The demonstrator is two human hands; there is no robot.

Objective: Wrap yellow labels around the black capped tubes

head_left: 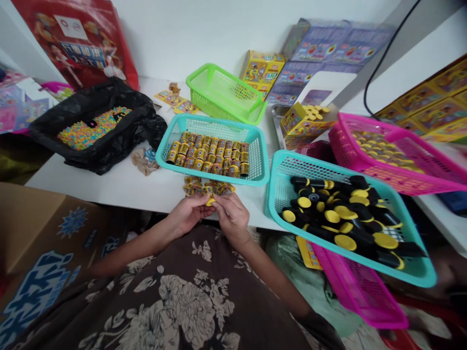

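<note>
Both hands meet at the table's front edge. My left hand [189, 212] and my right hand [232, 217] pinch a small yellow piece [210, 200] between their fingertips; its exact shape is too small to tell. Just beyond the fingers lie yellow printed wrappers [193, 186], partly hidden by the hands. Behind them a turquoise basket [255, 179] holds rows of small yellow printed cylinders [218, 169]. To the right, a second turquoise basket [272, 194] holds a jumble of black tubes with yellow round caps [345, 242].
A black plastic bag [98, 163] with colourful pellets [85, 132] lies left. A green basket [204, 99] stands behind, a pink basket [386, 182] at right. Boxes [264, 65] line the wall. A cardboard box [62, 233] is at lower left.
</note>
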